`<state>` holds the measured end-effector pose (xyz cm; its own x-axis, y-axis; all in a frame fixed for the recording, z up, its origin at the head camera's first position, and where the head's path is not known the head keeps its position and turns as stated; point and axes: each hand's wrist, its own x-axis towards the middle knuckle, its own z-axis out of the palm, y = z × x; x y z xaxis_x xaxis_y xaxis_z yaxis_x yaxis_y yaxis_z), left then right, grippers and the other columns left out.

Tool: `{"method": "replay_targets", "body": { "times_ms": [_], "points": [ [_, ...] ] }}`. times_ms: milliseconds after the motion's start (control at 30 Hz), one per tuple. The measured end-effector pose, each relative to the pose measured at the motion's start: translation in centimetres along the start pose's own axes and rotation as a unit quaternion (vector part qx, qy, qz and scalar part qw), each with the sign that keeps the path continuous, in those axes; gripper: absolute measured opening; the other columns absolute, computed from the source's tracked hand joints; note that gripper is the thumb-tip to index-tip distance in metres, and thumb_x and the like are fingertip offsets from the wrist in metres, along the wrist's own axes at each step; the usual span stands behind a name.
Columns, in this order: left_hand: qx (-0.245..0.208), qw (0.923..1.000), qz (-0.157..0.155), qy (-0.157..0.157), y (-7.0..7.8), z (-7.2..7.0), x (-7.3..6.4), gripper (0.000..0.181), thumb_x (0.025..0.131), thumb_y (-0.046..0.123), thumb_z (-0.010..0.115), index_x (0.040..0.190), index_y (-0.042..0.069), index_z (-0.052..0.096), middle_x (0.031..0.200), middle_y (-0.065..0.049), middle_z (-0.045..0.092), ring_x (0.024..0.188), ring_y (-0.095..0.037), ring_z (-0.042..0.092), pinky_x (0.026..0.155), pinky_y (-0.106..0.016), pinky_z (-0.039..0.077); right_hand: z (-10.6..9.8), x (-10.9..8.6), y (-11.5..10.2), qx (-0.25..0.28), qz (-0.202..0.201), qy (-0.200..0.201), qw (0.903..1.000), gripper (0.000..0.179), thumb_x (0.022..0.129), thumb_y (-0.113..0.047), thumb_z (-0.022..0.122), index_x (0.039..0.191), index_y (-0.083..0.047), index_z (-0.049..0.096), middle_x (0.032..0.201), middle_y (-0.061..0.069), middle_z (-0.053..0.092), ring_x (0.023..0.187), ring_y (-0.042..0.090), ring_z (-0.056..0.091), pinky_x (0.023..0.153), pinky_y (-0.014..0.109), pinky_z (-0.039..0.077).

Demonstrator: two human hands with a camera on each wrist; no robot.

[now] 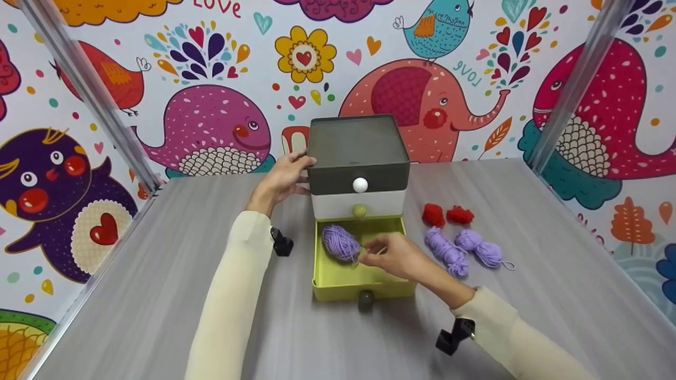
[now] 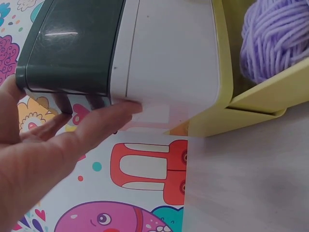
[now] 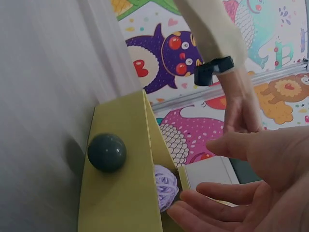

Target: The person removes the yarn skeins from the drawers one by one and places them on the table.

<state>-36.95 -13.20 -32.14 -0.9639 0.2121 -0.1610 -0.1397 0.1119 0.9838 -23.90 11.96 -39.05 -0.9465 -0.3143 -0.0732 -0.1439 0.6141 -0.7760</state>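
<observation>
A small chest of drawers stands on the table, with a dark top drawer (image 1: 382,179), a white middle drawer (image 1: 338,205) and a pulled-out yellow-green bottom drawer (image 1: 338,291). Inside the bottom drawer, at its left, lies a purple yarn skein (image 1: 340,243). My left hand (image 1: 285,177) rests against the chest's left side, fingertips on the dark and white tiers (image 2: 164,58). Over the bottom drawer hovers my right hand (image 1: 396,256), just right of the skein, its fingers loosely bent and thumb apart (image 3: 241,188), with nothing held.
Right of the chest lie two red yarn bundles (image 1: 434,215) and, nearer, purple yarn skeins (image 1: 448,252). The bottom drawer's dark round knob (image 1: 365,301) sticks out in front. A patterned wall (image 1: 317,100) closes off the back and sides of the grey table (image 1: 211,253).
</observation>
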Motion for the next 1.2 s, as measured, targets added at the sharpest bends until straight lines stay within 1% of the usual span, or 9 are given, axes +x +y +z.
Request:
{"method": "replay_targets", "body": {
  "times_ms": [100, 167, 300, 500, 700, 900, 1067, 1133, 1200],
  "points": [
    [0.003, 1.0, -0.003, -0.001, 0.0, 0.0, 0.0, 0.067, 0.104, 0.025, 0.05, 0.161, 0.014, 0.018, 0.156, -0.018, 0.038, 0.132, -0.043, 0.053, 0.103, -0.061, 0.049, 0.2, 0.8, -0.2, -0.015, 0.011, 0.014, 0.9997, 0.039, 0.087, -0.027, 0.077, 0.116, -0.002, 0.072, 0.103, 0.009, 0.074, 0.093, 0.02, 0.068, 0.078, 0.033, 0.059],
    [0.004, 1.0, -0.003, -0.001, 0.0, 0.1, 0.1, 0.067, 0.104, 0.025, 0.05, 0.161, 0.013, 0.018, 0.156, -0.018, 0.038, 0.133, -0.043, 0.052, 0.102, -0.06, 0.049, 0.3, 1.2, -0.4, -0.022, 0.02, 0.017, 0.9994, 0.041, 0.086, -0.028, 0.078, 0.117, -0.003, 0.072, 0.106, 0.009, 0.074, 0.096, 0.02, 0.069, 0.082, 0.035, 0.059],
    [0.001, 1.0, -0.002, -0.002, -0.1, 0.0, 0.1, 0.067, 0.104, 0.025, 0.05, 0.161, 0.011, 0.019, 0.153, -0.019, 0.041, 0.13, -0.041, 0.055, 0.102, -0.06, 0.05, 0.4, 2.1, -0.8, -0.047, 0.021, 0.021, 0.9984, 0.044, 0.084, -0.029, 0.08, 0.118, -0.002, 0.07, 0.113, 0.012, 0.073, 0.101, 0.023, 0.069, 0.088, 0.038, 0.059],
    [-0.002, 1.0, -0.002, 0.002, -0.1, -0.1, 0.0, 0.066, 0.104, 0.025, 0.05, 0.16, 0.01, 0.02, 0.146, -0.019, 0.047, 0.124, -0.039, 0.059, 0.1, -0.06, 0.051, 0.6, 3.3, -1.1, -0.09, 0.028, -0.008, 0.9955, 0.057, 0.083, -0.035, 0.081, 0.127, -0.002, 0.065, 0.125, 0.013, 0.069, 0.113, 0.027, 0.065, 0.101, 0.044, 0.053],
    [-0.003, 1.0, 0.001, -0.001, -0.2, -0.2, 0.0, 0.066, 0.104, 0.024, 0.05, 0.161, 0.011, 0.019, 0.147, -0.02, 0.046, 0.126, -0.04, 0.058, 0.101, -0.06, 0.05, 1.1, 4.5, -1.0, -0.104, 0.039, -0.014, 0.9938, 0.062, 0.081, -0.035, 0.083, 0.128, 0.0, 0.063, 0.122, 0.015, 0.07, 0.114, 0.028, 0.064, 0.101, 0.043, 0.052],
    [-0.002, 1.0, -0.003, -0.002, -0.2, -0.2, 0.0, 0.068, 0.103, 0.024, 0.05, 0.161, 0.01, 0.017, 0.151, -0.019, 0.043, 0.128, -0.041, 0.056, 0.102, -0.061, 0.05, 1.2, 5.3, -0.6, -0.117, 0.043, -0.03, 0.9918, 0.066, 0.082, -0.034, 0.083, 0.131, 0.004, 0.06, 0.128, 0.02, 0.066, 0.12, 0.032, 0.061, 0.105, 0.045, 0.05],
    [-0.002, 1.0, -0.001, -0.002, -0.1, -0.2, 0.1, 0.068, 0.103, 0.023, 0.05, 0.161, 0.009, 0.018, 0.148, -0.021, 0.045, 0.127, -0.04, 0.057, 0.101, -0.061, 0.05, 1.5, 5.5, -1.2, -0.127, 0.047, -0.037, 0.9901, 0.069, 0.082, -0.034, 0.082, 0.132, 0.006, 0.058, 0.134, 0.022, 0.063, 0.125, 0.034, 0.059, 0.108, 0.046, 0.048],
    [-0.003, 1.0, 0.001, -0.003, -0.1, -0.2, 0.1, 0.067, 0.103, 0.023, 0.05, 0.161, 0.009, 0.018, 0.147, -0.021, 0.045, 0.126, -0.04, 0.058, 0.101, -0.061, 0.05, 1.7, 5.7, -1.5, -0.131, 0.046, -0.042, 0.9894, 0.069, 0.082, -0.034, 0.082, 0.132, 0.006, 0.058, 0.133, 0.022, 0.063, 0.122, 0.033, 0.06, 0.107, 0.045, 0.048],
    [-0.006, 1.0, 0.003, -0.006, -0.1, -0.2, 0.0, 0.067, 0.104, 0.023, 0.05, 0.161, 0.009, 0.017, 0.147, -0.021, 0.044, 0.126, -0.04, 0.058, 0.101, -0.061, 0.05, 1.8, 6.0, -1.8, -0.137, 0.045, -0.044, 0.9886, 0.068, 0.081, -0.034, 0.082, 0.13, 0.007, 0.059, 0.129, 0.021, 0.065, 0.114, 0.029, 0.062, 0.104, 0.044, 0.05]
  ]
}}
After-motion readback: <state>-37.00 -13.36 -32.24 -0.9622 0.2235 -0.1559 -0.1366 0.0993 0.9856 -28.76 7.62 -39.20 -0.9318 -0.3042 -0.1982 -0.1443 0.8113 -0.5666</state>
